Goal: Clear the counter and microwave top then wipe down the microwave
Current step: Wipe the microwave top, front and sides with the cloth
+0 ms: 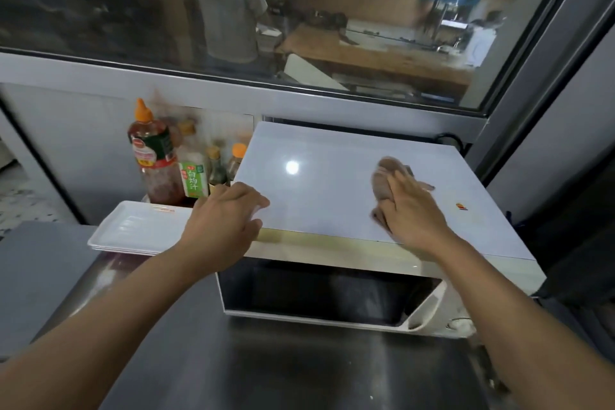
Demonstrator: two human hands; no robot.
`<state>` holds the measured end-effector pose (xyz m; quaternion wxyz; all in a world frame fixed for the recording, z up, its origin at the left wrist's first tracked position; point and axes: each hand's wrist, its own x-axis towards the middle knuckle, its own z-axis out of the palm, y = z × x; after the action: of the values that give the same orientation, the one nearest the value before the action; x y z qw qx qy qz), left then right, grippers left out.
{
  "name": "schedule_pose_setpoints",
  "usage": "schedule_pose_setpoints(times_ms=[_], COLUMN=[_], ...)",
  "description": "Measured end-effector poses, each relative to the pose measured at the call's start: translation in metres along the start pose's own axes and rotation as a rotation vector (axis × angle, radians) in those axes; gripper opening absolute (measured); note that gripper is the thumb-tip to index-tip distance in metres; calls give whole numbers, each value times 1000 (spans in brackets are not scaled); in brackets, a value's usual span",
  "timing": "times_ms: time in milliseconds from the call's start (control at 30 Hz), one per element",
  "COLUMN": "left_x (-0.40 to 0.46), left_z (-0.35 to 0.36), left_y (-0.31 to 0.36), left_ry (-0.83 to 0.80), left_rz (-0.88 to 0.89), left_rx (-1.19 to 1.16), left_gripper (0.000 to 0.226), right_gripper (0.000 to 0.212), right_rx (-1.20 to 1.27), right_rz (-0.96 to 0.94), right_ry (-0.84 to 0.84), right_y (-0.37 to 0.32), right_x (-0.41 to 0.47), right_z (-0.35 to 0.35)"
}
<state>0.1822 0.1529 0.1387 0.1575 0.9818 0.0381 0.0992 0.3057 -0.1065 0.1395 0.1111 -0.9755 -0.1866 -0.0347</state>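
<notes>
The wiping step looks underway: a brownish cloth (387, 181) is pressed flat on the microwave (332, 183) top under the right hand (411, 210), the front-left corner is steadied by the left hand (226, 213), fingers loosely spread, and the bare panel between them is judged next

Both bare forearms reach forward. The left hand (226, 216) lies palm down, fingers loosely curved and spread. The right hand (411, 210) presses flat, fingers straight and together, angled up and left.

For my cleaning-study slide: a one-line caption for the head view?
Right hand presses a cloth on the microwave top; left hand steadies its corner.
</notes>
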Motion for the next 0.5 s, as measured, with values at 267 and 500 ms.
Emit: schedule_pose_setpoints(times_ms=[267, 500], left_x=[3, -11], left_z=[-11, -15], left_y=[-9, -30], left_ry=[14, 67], left_rz=[21, -64], left_rx=[-124, -180], left_gripper=[32, 28], right_gripper=[61, 50], right_rx=[72, 60], right_rz=[-324, -299], right_ry=[-84, -72], right_y=[-118, -71], right_x=[3, 7], right_z=[31, 16])
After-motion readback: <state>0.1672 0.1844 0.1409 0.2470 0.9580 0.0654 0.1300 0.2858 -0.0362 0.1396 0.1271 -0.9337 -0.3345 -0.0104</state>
